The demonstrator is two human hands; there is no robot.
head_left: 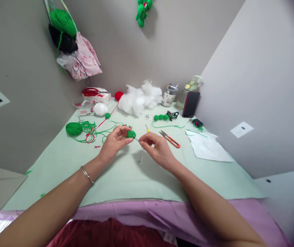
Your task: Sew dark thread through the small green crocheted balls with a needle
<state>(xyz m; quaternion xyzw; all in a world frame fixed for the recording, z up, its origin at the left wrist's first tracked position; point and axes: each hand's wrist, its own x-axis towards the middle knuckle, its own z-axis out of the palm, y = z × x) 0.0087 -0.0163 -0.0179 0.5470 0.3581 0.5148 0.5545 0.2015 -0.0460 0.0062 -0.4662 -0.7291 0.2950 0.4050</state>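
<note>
Between the thumb and fingers of my left hand (113,141), a small round green crocheted piece (131,134) is held above the table. My right hand (156,145) pinches a thin metal needle-like tool (136,138), whose tip meets the right side of the crocheted piece. How far the tip goes in is too small to tell. Orange-handled thread snips (172,140) lie right of my right hand. Just beyond that hand is a small yellow-handled tool (147,129). Tangled green yarn (89,127) spreads behind my left hand.
White stuffing (139,99) is heaped at the back. A pen cup (169,96), a water bottle (188,94) and a propped phone (191,104) stand back right. Several green crocheted balls (161,117) lie before them. Paper (208,145) lies right; a green yarn ball (74,129) sits left.
</note>
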